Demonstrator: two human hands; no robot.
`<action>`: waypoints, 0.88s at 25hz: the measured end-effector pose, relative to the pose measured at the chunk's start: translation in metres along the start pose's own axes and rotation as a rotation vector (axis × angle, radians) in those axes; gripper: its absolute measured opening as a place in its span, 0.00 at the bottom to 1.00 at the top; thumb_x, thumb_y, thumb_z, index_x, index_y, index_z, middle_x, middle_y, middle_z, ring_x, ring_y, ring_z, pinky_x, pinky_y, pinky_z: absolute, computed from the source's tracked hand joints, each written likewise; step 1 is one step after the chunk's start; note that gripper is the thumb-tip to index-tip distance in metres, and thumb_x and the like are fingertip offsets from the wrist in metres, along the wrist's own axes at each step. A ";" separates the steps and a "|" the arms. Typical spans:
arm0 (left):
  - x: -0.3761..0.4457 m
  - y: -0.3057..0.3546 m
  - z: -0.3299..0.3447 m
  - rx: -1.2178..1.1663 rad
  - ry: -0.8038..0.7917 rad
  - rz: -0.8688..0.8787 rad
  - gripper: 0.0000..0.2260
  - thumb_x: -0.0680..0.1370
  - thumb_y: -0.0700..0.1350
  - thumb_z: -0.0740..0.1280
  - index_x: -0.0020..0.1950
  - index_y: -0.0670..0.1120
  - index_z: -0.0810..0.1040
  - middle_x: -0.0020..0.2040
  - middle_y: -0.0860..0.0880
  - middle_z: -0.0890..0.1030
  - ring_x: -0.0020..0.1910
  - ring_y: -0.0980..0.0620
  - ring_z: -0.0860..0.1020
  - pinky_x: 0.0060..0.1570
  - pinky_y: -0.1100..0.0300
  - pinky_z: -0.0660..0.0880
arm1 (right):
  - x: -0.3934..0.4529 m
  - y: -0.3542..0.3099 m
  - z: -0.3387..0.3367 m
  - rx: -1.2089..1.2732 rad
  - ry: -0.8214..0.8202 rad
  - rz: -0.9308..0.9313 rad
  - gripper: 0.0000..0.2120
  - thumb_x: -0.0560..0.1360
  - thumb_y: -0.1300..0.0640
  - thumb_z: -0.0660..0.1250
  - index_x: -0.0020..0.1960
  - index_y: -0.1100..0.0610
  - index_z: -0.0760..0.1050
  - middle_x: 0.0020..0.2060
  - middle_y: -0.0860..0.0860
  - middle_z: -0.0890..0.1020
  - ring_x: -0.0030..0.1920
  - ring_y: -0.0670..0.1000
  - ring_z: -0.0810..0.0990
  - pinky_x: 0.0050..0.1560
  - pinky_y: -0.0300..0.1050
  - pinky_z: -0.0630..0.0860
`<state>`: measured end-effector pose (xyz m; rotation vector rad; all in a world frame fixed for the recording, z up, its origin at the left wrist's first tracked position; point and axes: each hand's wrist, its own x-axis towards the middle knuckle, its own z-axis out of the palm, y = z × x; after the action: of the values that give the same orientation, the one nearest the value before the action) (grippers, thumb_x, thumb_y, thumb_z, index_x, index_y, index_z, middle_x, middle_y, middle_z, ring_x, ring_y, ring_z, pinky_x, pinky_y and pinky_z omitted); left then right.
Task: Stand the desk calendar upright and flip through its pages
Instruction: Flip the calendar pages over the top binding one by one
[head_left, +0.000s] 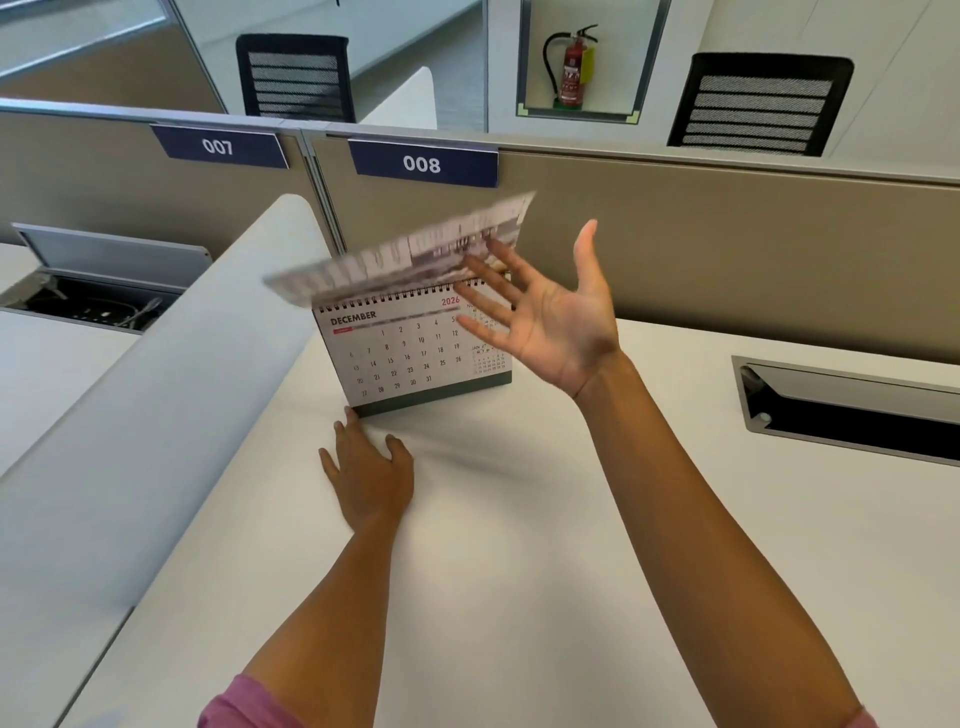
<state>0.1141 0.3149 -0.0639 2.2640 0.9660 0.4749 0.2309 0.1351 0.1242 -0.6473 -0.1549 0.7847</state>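
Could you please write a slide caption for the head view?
Left hand steadies the upright desk calendar while right hand flips a page.

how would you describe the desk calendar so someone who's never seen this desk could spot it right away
Find the beige partition with the navy "008" sign; on the white desk just below that sign stands the desk calendar. It is a spiral-bound tent showing DECEMBER 2026, with the left hand at its base and the right hand open beside a blurred page swinging over the top. Nothing else on the desk stands upright with printed pages.
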 end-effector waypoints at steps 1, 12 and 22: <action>-0.001 0.000 0.000 0.003 0.003 -0.001 0.30 0.80 0.45 0.60 0.80 0.43 0.55 0.79 0.46 0.63 0.80 0.50 0.55 0.80 0.49 0.43 | 0.006 -0.005 0.004 0.008 -0.016 -0.018 0.44 0.70 0.24 0.51 0.73 0.55 0.67 0.70 0.57 0.72 0.70 0.61 0.71 0.71 0.64 0.64; -0.001 0.002 0.000 -0.017 0.012 -0.010 0.30 0.80 0.45 0.60 0.80 0.44 0.55 0.79 0.47 0.63 0.80 0.51 0.55 0.80 0.50 0.42 | 0.043 0.000 -0.010 -0.379 0.368 -0.275 0.28 0.79 0.38 0.57 0.71 0.56 0.67 0.61 0.51 0.78 0.60 0.51 0.78 0.58 0.44 0.76; 0.000 0.001 0.002 -0.027 0.010 -0.018 0.29 0.80 0.45 0.60 0.80 0.43 0.55 0.79 0.47 0.63 0.80 0.51 0.55 0.80 0.49 0.43 | 0.029 0.084 -0.086 -1.078 0.785 -0.101 0.26 0.77 0.59 0.68 0.71 0.55 0.63 0.71 0.55 0.69 0.70 0.56 0.70 0.67 0.51 0.70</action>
<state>0.1157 0.3138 -0.0646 2.2289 0.9789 0.4890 0.2315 0.1576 0.0028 -1.9013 0.1332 0.2434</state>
